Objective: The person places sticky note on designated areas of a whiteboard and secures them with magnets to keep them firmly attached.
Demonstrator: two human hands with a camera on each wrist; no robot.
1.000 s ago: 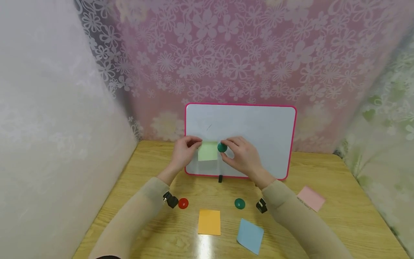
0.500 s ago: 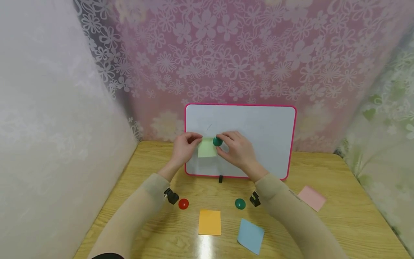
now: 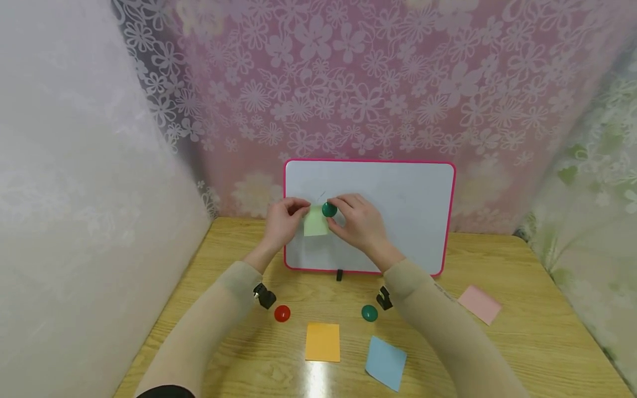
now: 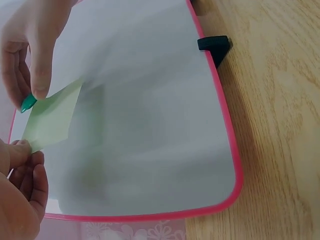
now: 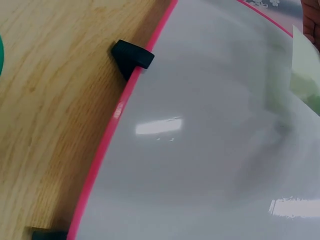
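Yellow wood-grain table point(image 3: 537, 331) bears pink-rimmed rectangular whiteboard point(image 3: 408, 210) before pink floral backdrop point(image 3: 368, 83); left hand point(image 3: 282, 223) pinches square pale-green paper point(image 3: 314, 223), right fingers point(image 3: 343, 202) grip round glossy green disc point(image 3: 329, 209).

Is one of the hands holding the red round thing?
No, the red disc lies on the wooden table, while the left hand pinches a pale green note and the right hand a green disc.

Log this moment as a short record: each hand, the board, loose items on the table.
Left hand: pinches the green note by its upper left corner
Right hand: pinches a green disc at the note's upper right corner
Whiteboard: pink-edged, standing behind the note
Notes on table: orange note, blue note, pink note
Discs on table: red disc, second green disc
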